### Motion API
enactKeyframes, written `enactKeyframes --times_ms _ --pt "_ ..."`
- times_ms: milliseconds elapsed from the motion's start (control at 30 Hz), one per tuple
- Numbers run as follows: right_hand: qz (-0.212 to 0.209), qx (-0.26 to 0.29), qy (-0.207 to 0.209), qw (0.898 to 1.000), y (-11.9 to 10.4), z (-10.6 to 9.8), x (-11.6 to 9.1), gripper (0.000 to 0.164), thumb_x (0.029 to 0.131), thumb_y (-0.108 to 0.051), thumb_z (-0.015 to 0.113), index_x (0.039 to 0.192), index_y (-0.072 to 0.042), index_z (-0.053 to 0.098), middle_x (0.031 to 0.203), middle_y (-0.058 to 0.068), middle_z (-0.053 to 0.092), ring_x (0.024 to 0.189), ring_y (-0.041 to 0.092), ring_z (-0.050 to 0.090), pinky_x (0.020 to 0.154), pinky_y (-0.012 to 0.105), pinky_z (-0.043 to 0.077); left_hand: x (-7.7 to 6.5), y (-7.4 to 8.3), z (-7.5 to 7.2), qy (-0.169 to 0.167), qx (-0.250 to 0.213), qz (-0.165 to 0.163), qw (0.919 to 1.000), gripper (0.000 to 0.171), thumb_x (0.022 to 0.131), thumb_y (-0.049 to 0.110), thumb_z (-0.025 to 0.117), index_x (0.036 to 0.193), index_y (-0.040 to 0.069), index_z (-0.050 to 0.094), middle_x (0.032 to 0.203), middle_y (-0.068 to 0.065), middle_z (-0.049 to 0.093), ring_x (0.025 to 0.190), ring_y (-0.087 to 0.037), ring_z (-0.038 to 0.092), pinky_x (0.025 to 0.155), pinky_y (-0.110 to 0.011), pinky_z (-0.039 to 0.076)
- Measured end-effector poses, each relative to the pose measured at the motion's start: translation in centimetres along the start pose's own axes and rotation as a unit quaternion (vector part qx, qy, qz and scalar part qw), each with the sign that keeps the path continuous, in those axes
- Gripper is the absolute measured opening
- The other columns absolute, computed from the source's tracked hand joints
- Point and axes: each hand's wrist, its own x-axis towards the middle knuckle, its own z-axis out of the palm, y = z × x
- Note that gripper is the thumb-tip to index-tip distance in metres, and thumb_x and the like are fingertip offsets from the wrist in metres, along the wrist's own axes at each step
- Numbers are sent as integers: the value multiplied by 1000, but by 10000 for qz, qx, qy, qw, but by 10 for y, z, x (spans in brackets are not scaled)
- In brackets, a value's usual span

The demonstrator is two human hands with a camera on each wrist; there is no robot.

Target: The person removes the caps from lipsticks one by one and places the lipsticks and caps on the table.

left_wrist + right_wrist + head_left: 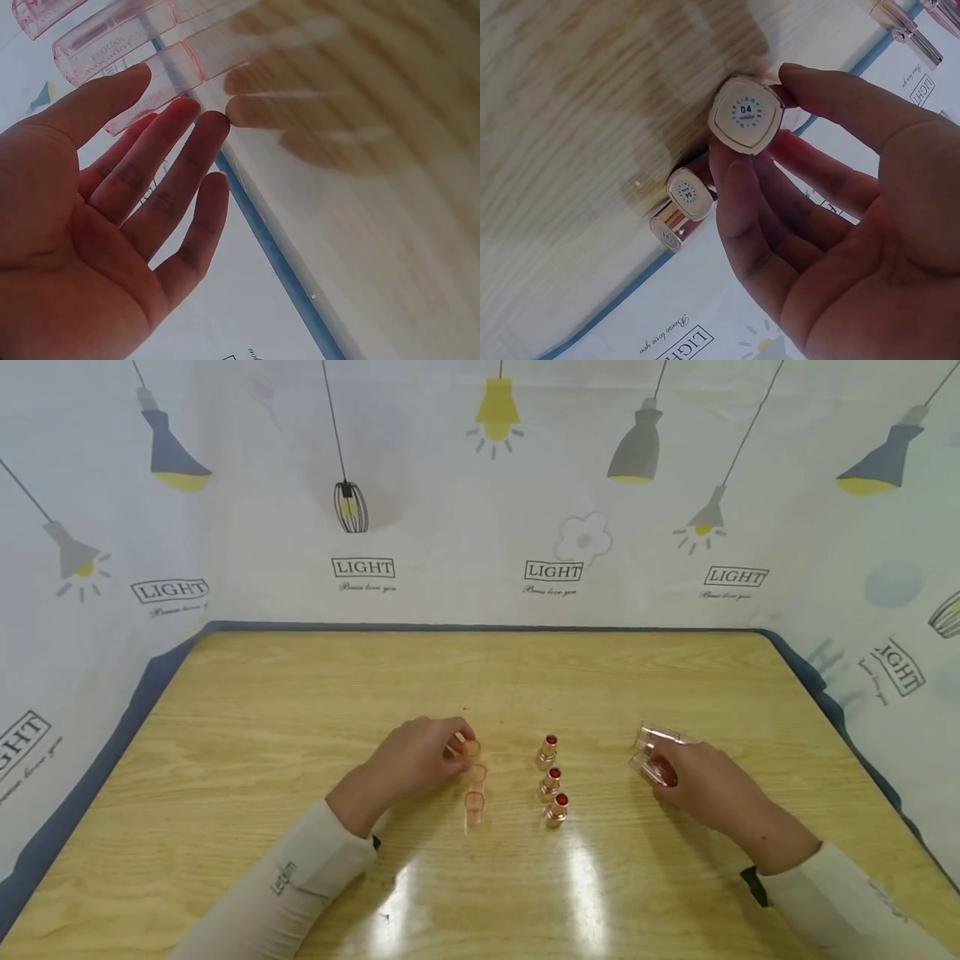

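Three clear pink lipstick caps, with one cap (161, 82) nearest the hand, stand in a row on the table. My left hand (420, 760) pinches that farthest cap (471, 749) between thumb and index finger. Three uncapped gold lipsticks with red tips, including the nearest lipstick (557, 810), stand between my hands. Farther right, my right hand (701, 781) grips a lipstick (746, 114) with a round 04 label on its pale base, thumb on one side and fingers on the other. Another labelled base (690, 193) shows beside it, with one more behind. Clear walls (662, 732) extend past my right fingers.
The wooden table (300, 677) has a dark blue border (480, 627) along its back and sides. White sheets (450, 527) printed with lamps and LIGHT lettering rise behind it. Glare lies on the front of the tabletop.
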Motion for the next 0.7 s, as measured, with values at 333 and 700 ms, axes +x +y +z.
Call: enactKeyframes --times_ms 333,700 --pt "-26 -81 -22 10000 -9 -6 -1 33 86 -12 77 115 -3 65 82 -3 64 69 9 54 60 28 44 -10 -1 -10 132 261 15 9996 37 92 21 74 127 14 64 116 -2 73 103 -19 71 84 -38 57" --pt "-541 -112 695 9960 -58 -32 -15 29 87 -16 76 114 -10 69 93 -2 69 70 4 58 57 23 47 -32 12 -28 1244 665 124 9899 25 97 31 66 120 21 69 103 5 75 84 -10 72 65 -29 55"
